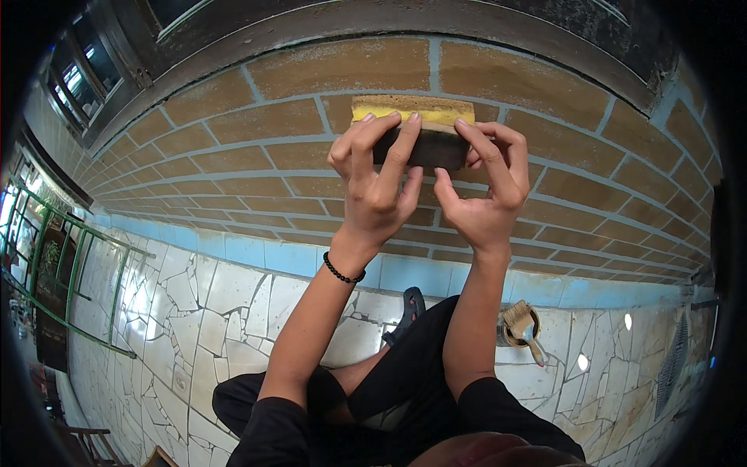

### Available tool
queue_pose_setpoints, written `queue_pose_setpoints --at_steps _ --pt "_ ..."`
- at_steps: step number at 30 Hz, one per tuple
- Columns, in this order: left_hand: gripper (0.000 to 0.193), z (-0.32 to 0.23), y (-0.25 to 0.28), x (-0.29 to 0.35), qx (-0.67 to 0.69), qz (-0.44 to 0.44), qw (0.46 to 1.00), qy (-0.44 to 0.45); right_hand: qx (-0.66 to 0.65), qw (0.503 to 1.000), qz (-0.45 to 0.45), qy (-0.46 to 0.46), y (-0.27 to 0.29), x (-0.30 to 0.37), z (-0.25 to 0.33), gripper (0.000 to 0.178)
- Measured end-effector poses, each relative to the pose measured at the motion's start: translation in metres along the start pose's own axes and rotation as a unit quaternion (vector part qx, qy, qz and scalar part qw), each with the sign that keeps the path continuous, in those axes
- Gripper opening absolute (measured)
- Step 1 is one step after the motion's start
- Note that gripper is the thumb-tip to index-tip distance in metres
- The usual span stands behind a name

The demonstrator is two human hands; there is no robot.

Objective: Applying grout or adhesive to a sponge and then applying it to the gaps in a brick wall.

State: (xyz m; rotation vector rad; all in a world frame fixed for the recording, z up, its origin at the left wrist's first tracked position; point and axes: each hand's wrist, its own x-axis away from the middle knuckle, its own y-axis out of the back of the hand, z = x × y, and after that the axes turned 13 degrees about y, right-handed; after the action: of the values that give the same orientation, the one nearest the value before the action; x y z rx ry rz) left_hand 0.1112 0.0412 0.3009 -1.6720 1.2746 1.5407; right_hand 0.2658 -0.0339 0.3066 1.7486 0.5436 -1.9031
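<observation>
Both my hands hold up a rectangular sponge-like block [424, 148] in front of the brick-patterned wall [342, 70]. Its upper edge is tan and porous, a bright yellow band runs below that, and the side towards me is dark. My left hand [375, 167] grips its left part, fingertips on the yellow band and thumb at the lower edge. At the right end, my right hand [490, 171] pinches it the same way, fingers over the top and thumb below. Whether the block touches the wall cannot be made out.
A pale blue strip [292, 258] runs along the wall's foot above a floor of broken white tile [198, 335]. Near my right knee a paintbrush [525, 331] rests across a small pot [510, 336]. A green metal frame [117, 303] stands at the left.
</observation>
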Motion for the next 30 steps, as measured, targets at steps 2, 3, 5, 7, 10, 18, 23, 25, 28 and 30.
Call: queue_pose_setpoints --at_steps 2,3,5,7,10,18,23,25,28,30 --pt "0.080 0.000 0.001 0.000 0.003 0.000 1.000 0.001 -0.001 1.000 -0.002 -0.003 -0.002 0.000 0.001 0.066" --pt "0.080 0.000 0.002 -0.001 0.004 0.005 1.000 0.006 -0.002 1.000 -0.003 -0.005 -0.002 0.000 0.001 0.066" --pt "0.080 -0.002 0.002 -0.003 0.009 0.010 1.000 0.011 0.000 1.000 -0.002 -0.007 -0.001 0.000 0.000 0.066" --pt "0.082 -0.002 0.002 -0.005 0.015 0.013 1.000 0.009 0.002 1.000 -0.001 -0.010 0.000 0.000 0.000 0.066" --pt "0.079 -0.002 0.003 -0.005 -0.013 0.013 1.000 0.013 0.018 0.999 0.005 -0.028 0.000 0.000 0.004 0.066" --pt "0.078 -0.007 0.008 -0.007 -0.041 0.001 0.999 0.012 0.044 0.998 -0.001 -0.046 0.000 -0.006 0.014 0.057" --pt "0.079 -0.009 0.008 -0.003 -0.074 -0.018 0.997 0.027 0.043 0.994 -0.063 -0.078 -0.011 -0.004 0.016 0.047" --pt "0.080 -0.006 0.005 -0.005 -0.025 -0.001 0.999 0.027 0.040 0.991 -0.088 -0.094 -0.014 -0.004 0.017 0.044" --pt "0.084 -0.002 0.008 -0.010 -0.020 0.036 0.999 0.027 0.050 0.986 -0.110 -0.116 -0.016 -0.005 0.019 0.037" --pt "0.085 -0.002 0.007 -0.013 -0.015 0.036 0.999 0.026 0.066 0.983 -0.112 -0.131 -0.016 -0.006 0.019 0.030"
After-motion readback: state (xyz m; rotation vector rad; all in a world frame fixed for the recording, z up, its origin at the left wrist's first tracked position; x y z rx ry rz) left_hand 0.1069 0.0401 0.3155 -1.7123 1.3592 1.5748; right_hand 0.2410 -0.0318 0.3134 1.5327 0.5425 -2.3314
